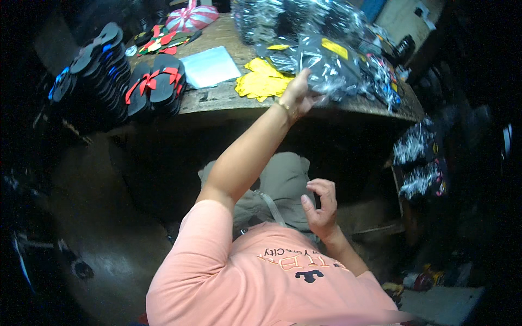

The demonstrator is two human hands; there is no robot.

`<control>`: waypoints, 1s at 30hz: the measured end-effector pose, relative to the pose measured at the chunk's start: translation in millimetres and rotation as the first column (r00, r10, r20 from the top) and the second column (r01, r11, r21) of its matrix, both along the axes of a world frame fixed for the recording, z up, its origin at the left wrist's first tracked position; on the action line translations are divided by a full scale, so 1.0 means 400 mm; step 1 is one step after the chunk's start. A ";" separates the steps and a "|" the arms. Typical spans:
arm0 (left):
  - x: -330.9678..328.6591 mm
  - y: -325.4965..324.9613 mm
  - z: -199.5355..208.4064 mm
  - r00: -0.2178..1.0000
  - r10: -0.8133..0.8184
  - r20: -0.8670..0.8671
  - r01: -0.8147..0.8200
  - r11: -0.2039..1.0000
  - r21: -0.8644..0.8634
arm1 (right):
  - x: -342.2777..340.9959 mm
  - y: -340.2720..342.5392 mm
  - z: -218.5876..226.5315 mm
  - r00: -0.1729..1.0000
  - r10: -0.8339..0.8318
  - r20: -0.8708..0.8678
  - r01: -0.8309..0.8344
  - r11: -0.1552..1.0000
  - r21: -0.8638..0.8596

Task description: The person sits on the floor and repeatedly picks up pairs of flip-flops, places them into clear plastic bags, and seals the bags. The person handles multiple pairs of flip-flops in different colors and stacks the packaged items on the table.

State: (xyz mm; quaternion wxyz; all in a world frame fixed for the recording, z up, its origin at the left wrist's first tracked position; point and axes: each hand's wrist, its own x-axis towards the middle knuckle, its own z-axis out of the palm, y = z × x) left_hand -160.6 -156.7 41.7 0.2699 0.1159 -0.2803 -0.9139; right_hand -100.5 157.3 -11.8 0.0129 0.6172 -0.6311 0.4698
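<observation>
My left arm stretches over the workbench, and my left hand (299, 96) is closed on the near edge of a clear plastic bag of flip-flops (329, 62). Dark soles and a yellow label show through the bag. Just left of it lies a loose pile of yellow labels (260, 81). My right hand (322, 209) hangs over my lap, apart from everything. Its fingers are a little bent and spread from the thumb, with nothing between them.
On the wooden bench (215, 100), stacked dark flip-flops with red straps (163, 81) stand left of flat clear plastic bags (211, 66). Taller sole stacks (100, 65) rise at far left. Wrapped packs (293, 19) heap at the back. More wrapped packs (416, 144) sit below the bench's right end.
</observation>
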 end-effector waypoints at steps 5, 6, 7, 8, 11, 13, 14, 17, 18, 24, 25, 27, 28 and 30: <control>0.093 -0.167 -0.027 0.721 0.652 0.234 -0.040 0.377 -0.925 | -0.053 -0.066 -0.052 1.000 -0.021 0.020 0.019 0.994 0.105; 0.142 -0.190 -0.048 0.402 0.902 0.159 0.122 0.120 -0.985 | -0.077 -0.086 -0.060 0.997 -0.072 0.024 0.068 0.989 0.134; 0.203 -0.235 -0.064 0.117 0.992 0.039 0.340 -0.003 -0.940 | -0.106 -0.110 -0.066 0.988 -0.117 0.099 0.099 0.979 0.176; 0.262 -0.283 -0.077 -0.063 0.997 0.034 0.485 0.060 -0.872 | -0.132 -0.128 -0.070 0.973 -0.144 0.182 0.103 0.971 0.217; 0.364 -0.394 -0.131 -0.229 0.899 0.374 0.590 0.434 -0.681 | -0.178 -0.192 -0.085 0.929 -0.177 0.324 0.091 0.960 0.265; 0.379 -0.454 -0.158 -0.177 0.916 0.361 0.594 0.392 -0.702 | -0.167 -0.225 -0.097 0.929 -0.164 0.331 0.069 0.958 0.280; 0.377 -0.483 -0.161 -0.182 0.909 0.375 0.536 0.411 -0.737 | -0.149 -0.239 -0.106 0.953 -0.137 0.269 0.061 0.960 0.274; 0.332 -0.540 -0.114 -0.026 0.976 0.216 0.239 0.216 -0.947 | -0.081 -0.241 -0.123 0.998 0.019 0.066 -0.036 0.961 0.273; 0.310 -0.541 -0.082 0.051 0.999 0.016 0.051 0.013 -0.999 | -0.064 -0.235 -0.123 0.997 0.057 0.047 -0.068 0.952 0.299; 0.182 -0.144 -0.015 0.935 0.341 0.095 0.134 -0.093 -0.987 | -0.134 -0.191 -0.041 0.965 -0.180 0.193 0.172 0.983 0.056; 0.179 -0.043 -0.040 0.961 0.136 0.240 0.269 -0.273 -0.923 | -0.158 -0.184 -0.024 0.893 -0.278 0.352 0.280 0.959 0.049; 0.214 0.138 -0.118 0.981 -0.060 0.187 0.152 -0.367 -0.918 | -0.189 -0.167 -0.003 0.915 -0.009 0.403 0.062 0.991 -0.119; 0.237 0.195 -0.150 0.979 -0.050 0.197 0.172 -0.317 -0.933 | -0.195 -0.153 0.002 0.860 0.112 0.498 -0.127 0.992 -0.004; 0.288 0.259 -0.195 0.995 -0.021 0.097 0.094 -0.115 -0.989 | -0.182 -0.134 -0.007 0.356 0.249 0.900 -0.462 0.885 -0.062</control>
